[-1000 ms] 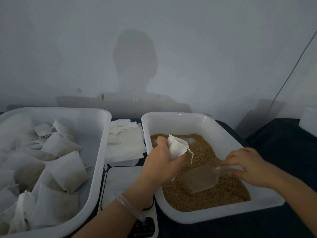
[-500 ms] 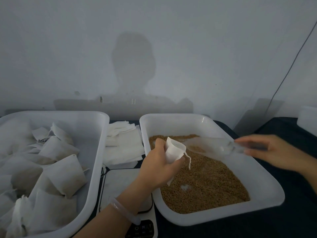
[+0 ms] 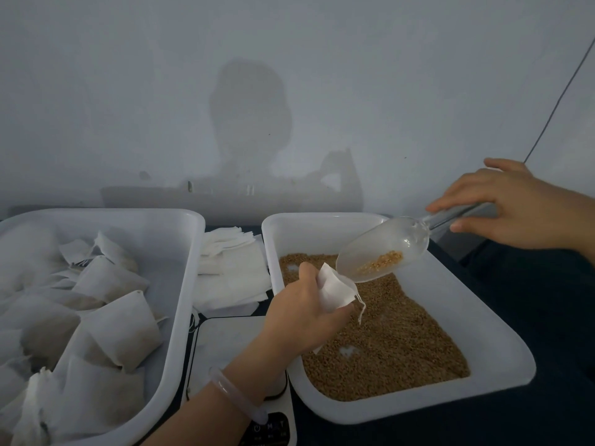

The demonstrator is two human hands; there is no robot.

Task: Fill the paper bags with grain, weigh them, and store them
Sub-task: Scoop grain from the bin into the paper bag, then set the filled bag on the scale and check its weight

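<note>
My left hand [image 3: 302,313] grips a small white paper bag [image 3: 335,292] with a drawstring, its mouth held up over the white grain tray [image 3: 502,358]. My right hand [image 3: 515,207] holds the handle of a clear plastic scoop [image 3: 383,252], raised and tilted down toward the bag's mouth. A little brown grain lies in the scoop's bowl. Brown grain [image 3: 396,342] covers the tray floor, with a few bare spots. A white digital scale [image 3: 231,352] sits partly under my left forearm.
A large white bin [image 3: 180,304] on the left holds several filled paper bags. A stack of flat empty bags [image 3: 231,272] lies between the bin and the tray. A pale wall stands close behind. A dark cloth covers the table at right.
My right hand lifted the scoop out of the grain, swung it up to the right and tipped it at the bag's mouth. My left hand kept the bag in nearly the same place.
</note>
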